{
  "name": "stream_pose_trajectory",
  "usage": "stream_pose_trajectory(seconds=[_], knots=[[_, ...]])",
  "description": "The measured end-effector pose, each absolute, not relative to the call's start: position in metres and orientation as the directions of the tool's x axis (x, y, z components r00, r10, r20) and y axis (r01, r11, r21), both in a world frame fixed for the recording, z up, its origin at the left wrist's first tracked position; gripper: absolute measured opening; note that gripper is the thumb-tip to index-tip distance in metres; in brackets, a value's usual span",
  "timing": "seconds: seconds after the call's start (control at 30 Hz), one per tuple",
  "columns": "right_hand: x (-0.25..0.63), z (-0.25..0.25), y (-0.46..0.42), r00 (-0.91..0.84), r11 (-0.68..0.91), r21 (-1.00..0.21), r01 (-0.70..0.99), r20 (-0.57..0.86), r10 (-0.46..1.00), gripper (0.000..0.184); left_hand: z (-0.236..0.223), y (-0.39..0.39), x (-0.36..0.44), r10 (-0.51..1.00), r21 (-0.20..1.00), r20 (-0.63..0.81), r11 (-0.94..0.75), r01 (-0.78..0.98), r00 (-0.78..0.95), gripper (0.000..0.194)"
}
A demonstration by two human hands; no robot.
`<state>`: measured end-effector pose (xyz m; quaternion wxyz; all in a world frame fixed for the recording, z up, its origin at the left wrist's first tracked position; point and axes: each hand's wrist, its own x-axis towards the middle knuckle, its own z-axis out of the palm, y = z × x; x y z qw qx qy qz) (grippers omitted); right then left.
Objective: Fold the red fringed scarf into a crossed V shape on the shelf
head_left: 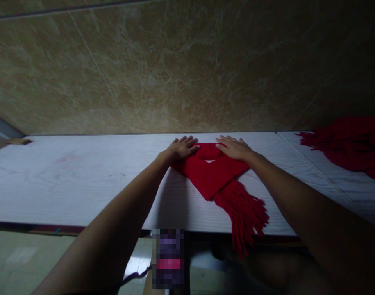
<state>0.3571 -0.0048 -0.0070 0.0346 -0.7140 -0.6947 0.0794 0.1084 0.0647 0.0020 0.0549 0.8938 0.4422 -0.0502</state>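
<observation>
A red fringed scarf lies on the white wood-grain table, folded into a loop with a small gap near its far side. My left hand rests flat on the loop's upper left part, fingers stretched toward the wall. On the upper right part my right hand lies flat in the same way, its fingers outstretched. The scarf's fringe spreads toward me and hangs over the table's near edge.
The white table runs along a brown marbled tile wall. More red fringed fabric lies in a heap at the far right. A pixelated patch covers something below the near edge.
</observation>
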Motion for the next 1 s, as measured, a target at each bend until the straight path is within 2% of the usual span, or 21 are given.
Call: stream_pose_trajectory(seconds=[1.0], knots=[[0.3568, -0.0074, -0.0058, 0.017, -0.025, -0.158, 0.987, -0.050, 0.999, 0.064, -0.0005, 0.0680, 0.1078, 0.778, 0.075, -0.129, -0.611, 0.788, 0.615, 0.071]])
